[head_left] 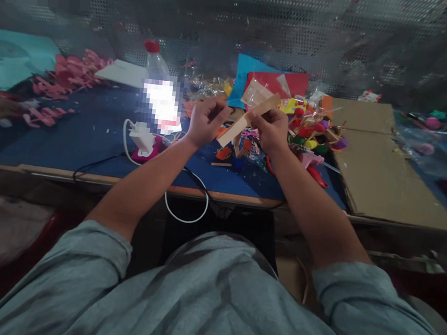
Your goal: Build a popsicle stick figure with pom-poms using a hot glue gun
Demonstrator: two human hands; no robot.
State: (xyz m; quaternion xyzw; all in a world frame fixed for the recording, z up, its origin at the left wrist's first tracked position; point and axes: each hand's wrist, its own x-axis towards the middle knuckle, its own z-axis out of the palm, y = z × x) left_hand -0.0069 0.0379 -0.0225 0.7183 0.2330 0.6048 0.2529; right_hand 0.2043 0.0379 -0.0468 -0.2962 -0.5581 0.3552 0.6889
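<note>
My right hand pinches a flat tan strip between thumb and fingers above the cluttered middle of the table. A second tan piece crosses it at the fingertips; whether it is paper, card or thin wood I cannot tell. To the left, my left hand is raised with its fingers curled in, apart from the strip. Anything within those fingers is hidden. Beneath the hands lie small orange pieces and a short wooden stick. Red and blue sheets stand behind.
A bright phone-like screen leans against a clear bottle, near a white plug with looping cables. Colourful small parts are heaped at right, beside flattened cardboard. Pink pieces and another person's hand are at left.
</note>
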